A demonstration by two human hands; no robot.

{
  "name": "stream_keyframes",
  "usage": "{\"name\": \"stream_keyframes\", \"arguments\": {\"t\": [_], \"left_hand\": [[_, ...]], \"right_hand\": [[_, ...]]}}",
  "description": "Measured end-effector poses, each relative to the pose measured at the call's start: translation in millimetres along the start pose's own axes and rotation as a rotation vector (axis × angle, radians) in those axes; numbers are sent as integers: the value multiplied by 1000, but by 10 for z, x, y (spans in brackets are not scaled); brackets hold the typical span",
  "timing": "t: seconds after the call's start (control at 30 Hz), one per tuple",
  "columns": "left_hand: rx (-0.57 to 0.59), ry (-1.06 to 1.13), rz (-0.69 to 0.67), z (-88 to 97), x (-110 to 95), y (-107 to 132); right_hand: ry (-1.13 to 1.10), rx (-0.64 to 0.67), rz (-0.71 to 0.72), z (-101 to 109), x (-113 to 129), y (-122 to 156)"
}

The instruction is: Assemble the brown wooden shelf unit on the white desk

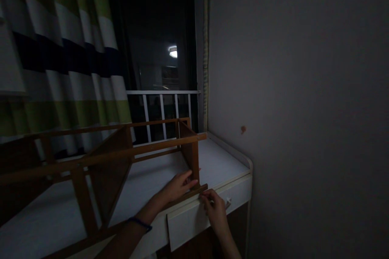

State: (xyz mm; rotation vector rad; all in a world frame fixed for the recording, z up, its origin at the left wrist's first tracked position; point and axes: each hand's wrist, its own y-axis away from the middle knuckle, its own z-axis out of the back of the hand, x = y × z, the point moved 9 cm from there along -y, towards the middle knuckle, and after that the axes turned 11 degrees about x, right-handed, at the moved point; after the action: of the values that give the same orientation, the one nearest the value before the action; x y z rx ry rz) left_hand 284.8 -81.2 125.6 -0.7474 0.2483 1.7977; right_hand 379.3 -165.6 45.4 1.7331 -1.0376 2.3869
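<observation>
A brown wooden shelf frame (164, 144) lies on its side on a white desk (223, 161). My left hand (181, 183) reaches through to its right end, with the fingers closed round the upright there; one fingertip shows on the far side. A dark band circles that wrist. Just beside the end of the shelf's front lower rail, my right hand (215, 207) is closed in a pinch. Whatever sits between its fingertips is too small and dark to make out.
Under the desktop, a white drawer front (188, 224) hangs tilted, and a small handle (228, 201) shows to its right. Behind are a striped curtain (69, 56), a dark window (158, 40) and white bars (162, 109). A grey wall (298, 89) borders the right side.
</observation>
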Motion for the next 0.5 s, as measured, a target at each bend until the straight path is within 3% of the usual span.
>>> {"name": "stream_keyframes", "arguments": {"t": [0.33,0.5], "left_hand": [[-121,23,12,13,-4,40],[-110,-2,33,-25,31,44]], "right_hand": [[45,-23,6,17,-34,-61],[54,-28,12,13,-26,-89]]}}
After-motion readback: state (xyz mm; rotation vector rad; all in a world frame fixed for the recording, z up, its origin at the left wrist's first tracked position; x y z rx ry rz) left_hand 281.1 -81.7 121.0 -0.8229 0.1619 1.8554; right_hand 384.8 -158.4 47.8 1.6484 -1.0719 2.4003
